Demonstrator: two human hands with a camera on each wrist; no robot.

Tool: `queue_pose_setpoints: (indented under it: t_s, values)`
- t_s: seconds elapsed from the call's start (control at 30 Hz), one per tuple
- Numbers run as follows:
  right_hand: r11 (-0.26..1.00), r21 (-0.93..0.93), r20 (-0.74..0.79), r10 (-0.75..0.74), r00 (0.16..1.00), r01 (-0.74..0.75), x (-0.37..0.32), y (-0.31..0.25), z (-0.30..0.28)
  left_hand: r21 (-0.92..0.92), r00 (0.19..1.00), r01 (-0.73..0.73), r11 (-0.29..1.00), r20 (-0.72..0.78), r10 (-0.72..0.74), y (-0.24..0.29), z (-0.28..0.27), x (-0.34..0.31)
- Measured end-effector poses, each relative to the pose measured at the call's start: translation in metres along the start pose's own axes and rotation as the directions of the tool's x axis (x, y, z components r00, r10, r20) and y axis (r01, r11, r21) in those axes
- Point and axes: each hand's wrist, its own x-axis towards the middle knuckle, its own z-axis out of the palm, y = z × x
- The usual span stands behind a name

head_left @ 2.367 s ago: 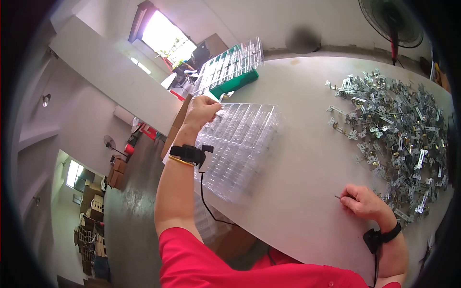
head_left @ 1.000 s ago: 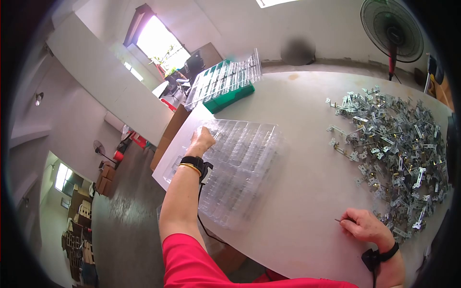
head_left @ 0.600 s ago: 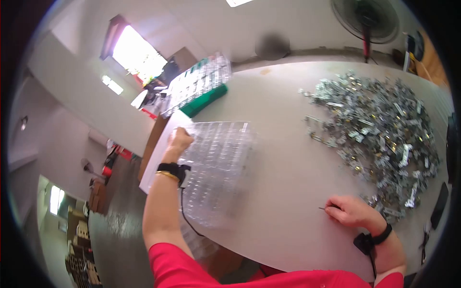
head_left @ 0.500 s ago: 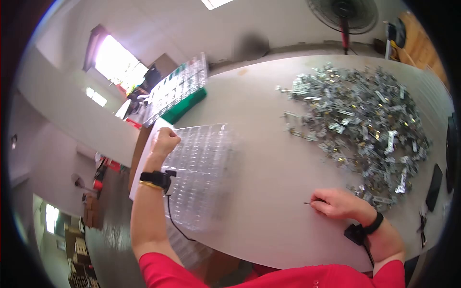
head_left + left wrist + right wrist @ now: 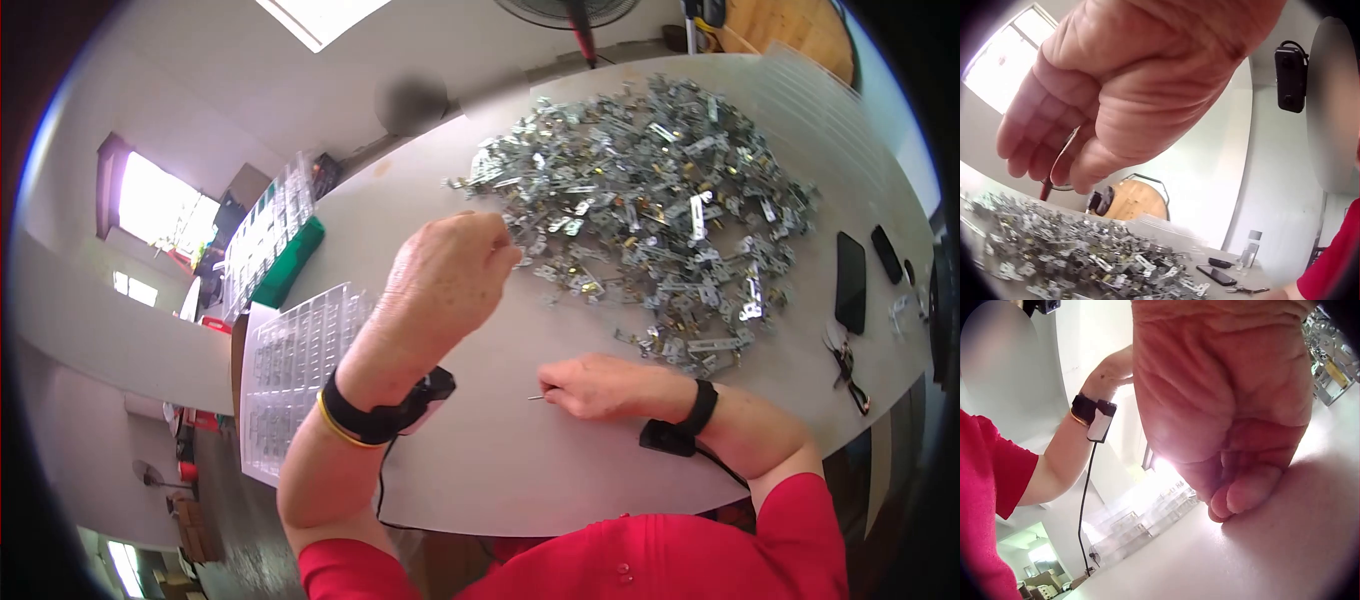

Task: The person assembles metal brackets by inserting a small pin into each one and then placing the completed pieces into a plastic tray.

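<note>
In the head view my left hand (image 5: 450, 265) is raised at the near left edge of a heap of small metal brackets (image 5: 640, 190). Its fingers (image 5: 1041, 134) hang loosely curled in the left wrist view, and no bracket shows in them. My right hand (image 5: 605, 385) rests low on the table, curled around a thin tool whose metal tip (image 5: 536, 398) sticks out to the left; the hand covers the rest of it. A clear plastic compartment tray (image 5: 300, 350) lies left of my left forearm, partly hidden by it.
A green box (image 5: 290, 262) with clear trays on it stands at the back left. Right of the heap lie a phone (image 5: 850, 282), a second dark object (image 5: 886, 255) and pliers (image 5: 845, 365). A fan (image 5: 575, 15) stands beyond the table.
My left hand first held a small part at the tray's far edge, then went down to the tray; now it is over by the heap. The head view has turned right. My right hand keeps its tool.
</note>
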Motion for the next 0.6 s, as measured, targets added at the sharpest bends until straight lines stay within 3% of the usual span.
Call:
queue_pose_setpoints:
  t_s: [0.13,0.3,0.37,0.6]
  values:
    - [0.999,-0.040,-0.061,-0.006,0.998,0.004,-0.001,-0.002,0.012,-0.151,0.995,0.026,0.988,0.101,-0.011,0.012,0.042,0.016]
    - [0.985,-0.144,-0.143,-0.115,0.983,0.095,-0.001,0.003,0.026,-0.104,0.964,0.119,0.987,0.249,-0.090,0.016,0.074,0.019]
    - [0.980,-0.164,-0.147,-0.135,0.980,0.110,-0.002,0.002,0.027,-0.205,0.961,0.150,0.967,0.260,-0.094,0.016,0.084,0.013]
    - [0.962,-0.256,-0.184,-0.143,0.972,0.093,0.001,0.001,0.034,-0.237,0.973,0.096,0.967,0.228,-0.040,0.021,0.105,0.006]
